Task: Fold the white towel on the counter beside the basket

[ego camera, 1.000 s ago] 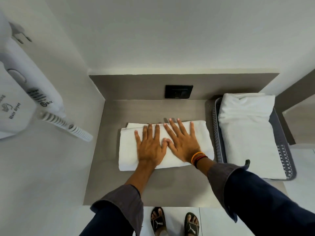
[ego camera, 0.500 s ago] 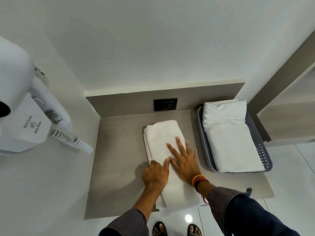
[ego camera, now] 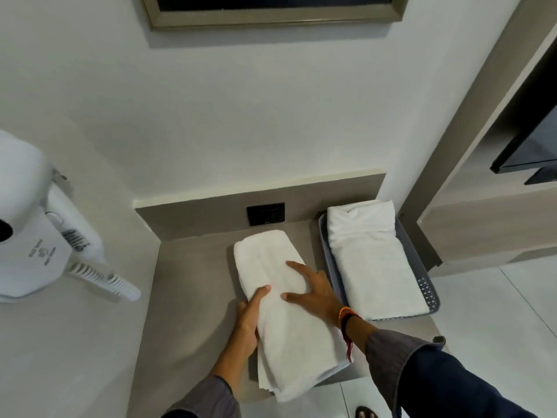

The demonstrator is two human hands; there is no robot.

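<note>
Left hand (ego camera: 248, 319) gripping the towel (ego camera: 280, 300) edge, thumb on top; right hand (ego camera: 315, 292) spread flat on it, basket (ego camera: 327, 260) just right, on the desk (ego camera: 193, 285).

White walls (ego camera: 241, 116), a wall-mounted hair dryer (ego camera: 36, 236) (left), pale tiled floor (ego camera: 497, 312).

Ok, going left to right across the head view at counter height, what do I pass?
Wall-mounted hair dryer → left hand gripping the towel's left edge → white towel → right hand pressing on its right side → grey basket holding another folded white towel.
</note>
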